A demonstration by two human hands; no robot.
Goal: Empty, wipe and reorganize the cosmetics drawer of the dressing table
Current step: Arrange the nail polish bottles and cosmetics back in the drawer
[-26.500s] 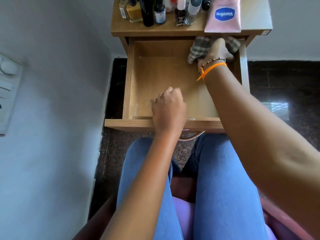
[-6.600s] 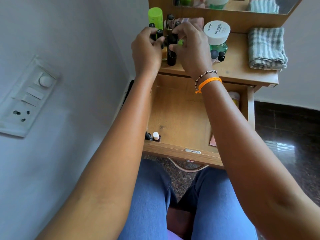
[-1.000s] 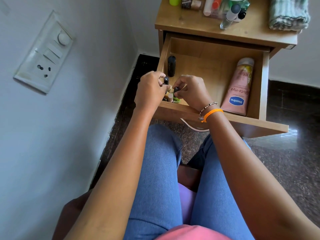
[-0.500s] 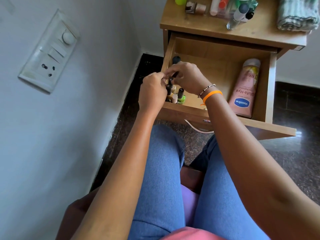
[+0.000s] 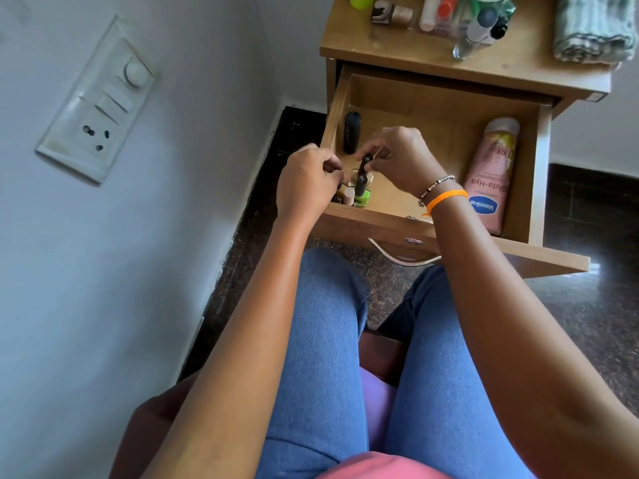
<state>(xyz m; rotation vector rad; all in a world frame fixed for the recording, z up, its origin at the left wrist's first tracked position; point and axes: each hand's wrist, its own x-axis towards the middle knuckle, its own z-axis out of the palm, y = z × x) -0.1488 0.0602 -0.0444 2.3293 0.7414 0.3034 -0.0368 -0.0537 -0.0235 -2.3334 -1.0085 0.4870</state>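
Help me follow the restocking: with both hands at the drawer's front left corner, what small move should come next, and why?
Probably set the black-capped bottle down and let go. The right hand pinches its cap, holding it just behind the bottles already standing in the corner of the drawer. The left hand is at that cluster, and more items wait on the tabletop.

In the open drawer (image 5: pixel 534 174) bare wood runs from center toward twelve o'clock, hemmed at three o'clock by the flat-lying Vaseline tube (image 5: pixel 491 174), at nine o'clock by a black tube (image 5: pixel 351 132) along the wall, and at seven o'clock by clustered nail polish bottles (image 5: pixel 361 193).
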